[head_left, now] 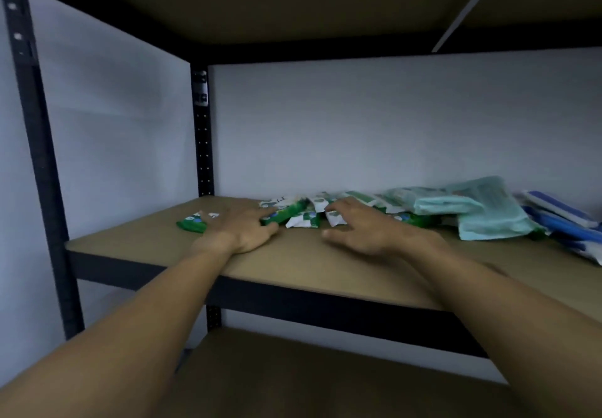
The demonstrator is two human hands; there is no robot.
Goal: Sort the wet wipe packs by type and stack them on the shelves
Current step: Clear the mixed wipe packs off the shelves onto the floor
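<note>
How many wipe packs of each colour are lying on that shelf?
Green-and-white packs: at least 5 (heaped and blurred, so hard to separate)
Pale mint packs: at least 2
Blue packs: at least 2 (partly cut off at the edge)
Total: at least 9

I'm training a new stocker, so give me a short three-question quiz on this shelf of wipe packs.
1. True or false: the blue packs lie right of the pale teal packs on the shelf.
2. Which packs does the right hand touch? A green-and-white packs, B pale teal packs, C blue packs.
3. How many packs lie apart from the rest, left of the left hand?
Key: 1 true; 2 A; 3 one, a green pack.
</note>
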